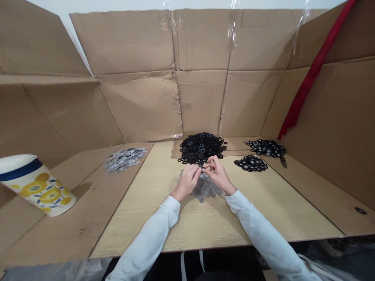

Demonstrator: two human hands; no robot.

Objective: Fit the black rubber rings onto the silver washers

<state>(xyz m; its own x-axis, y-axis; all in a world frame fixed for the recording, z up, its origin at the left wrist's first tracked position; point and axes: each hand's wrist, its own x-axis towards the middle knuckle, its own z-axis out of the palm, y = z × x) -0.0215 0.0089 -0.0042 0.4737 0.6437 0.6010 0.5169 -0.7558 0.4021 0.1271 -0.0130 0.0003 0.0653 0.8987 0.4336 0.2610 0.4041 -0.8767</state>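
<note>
My left hand point(188, 181) and my right hand point(218, 176) meet over the middle of the table, fingertips almost touching. Between them they pinch a small black ring point(202, 168), mostly covered by the fingers. Just under the hands lies a heap of translucent grey flat pieces point(202, 190). Right behind the fingertips rises a large pile of black rings point(202, 147). To the right is a smaller cluster of black rings with pale centres point(251, 163).
Another group of pale-centred black rings point(265, 148) lies at the back right, beside a small dark blade-like tool point(283, 162). Silvery flat pieces point(124, 159) are heaped left. A flowered cup point(43, 187) stands far left. One ring point(360, 210) lies far right. Cardboard walls point(202, 93) enclose the table.
</note>
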